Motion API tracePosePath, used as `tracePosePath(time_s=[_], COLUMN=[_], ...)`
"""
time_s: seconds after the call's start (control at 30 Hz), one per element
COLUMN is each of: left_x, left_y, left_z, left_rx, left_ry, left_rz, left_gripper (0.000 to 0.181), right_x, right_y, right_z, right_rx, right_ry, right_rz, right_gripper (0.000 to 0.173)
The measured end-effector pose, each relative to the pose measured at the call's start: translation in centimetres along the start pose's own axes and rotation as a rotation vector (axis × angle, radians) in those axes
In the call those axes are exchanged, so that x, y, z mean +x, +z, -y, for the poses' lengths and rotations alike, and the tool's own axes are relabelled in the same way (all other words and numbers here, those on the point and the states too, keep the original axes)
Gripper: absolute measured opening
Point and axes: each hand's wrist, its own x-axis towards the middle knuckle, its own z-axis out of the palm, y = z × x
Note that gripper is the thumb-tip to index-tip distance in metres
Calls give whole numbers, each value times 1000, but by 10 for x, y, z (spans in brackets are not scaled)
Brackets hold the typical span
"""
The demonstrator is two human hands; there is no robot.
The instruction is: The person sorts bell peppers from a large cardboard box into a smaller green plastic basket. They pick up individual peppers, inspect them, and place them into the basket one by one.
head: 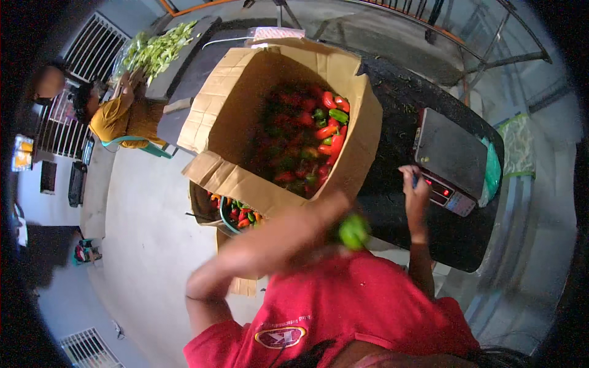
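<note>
My left forearm crosses in front of my chest, and my left hand (335,208) is blurred by motion. A blurred green pepper (354,231) appears against that hand, seemingly in its grasp, though the fingers are hard to make out. My right hand (413,184) grips a small blue object (415,180), mostly covered by the fingers. It is beside the lit display of a digital weighing scale (453,152). A large open cardboard box (216,99) stands before me, with red and green peppers (338,133) inside, many of them in shadow.
Under the scale is a black table (395,133) with scattered bits. A green plastic bag (491,172) lies at the scale's right edge. A teal-rimmed basin (224,216) of small peppers stands below the box. At left, a person in yellow (112,117) sits near piled green vegetables (170,48).
</note>
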Motion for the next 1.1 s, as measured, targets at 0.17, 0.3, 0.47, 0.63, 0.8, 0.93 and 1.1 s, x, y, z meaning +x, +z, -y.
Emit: tracePosePath(time_s=[0.17,0.3,0.47,0.63,0.8,0.93,1.1], left_x=[34,73,129,162,178,176,121], left_y=[-116,-168,-181,-126,-120,-128,-120], left_z=[60,139,246,292,302,299,380], left_rx=[585,444,646,918,1237,1177,772], left_ry=[65,-258,27,-167,-180,-364,-255], left_rz=[-491,-91,7,41,163,281,74], left_gripper=[39,30,29,22,31,28,33], right_x=[-27,-32,-40,-40,-35,-30,-22], right_y=[-13,-6,-3,-7,-4,-4,-10], right_z=[-3,9,1,8,17,11,11], right_rx=[2,96,71,5,-40,-24,12], right_ry=[194,139,168,236,222,198,205], right_rz=[65,89,49,45,21,4,61], right_gripper=[16,14,18,22,22,21,21])
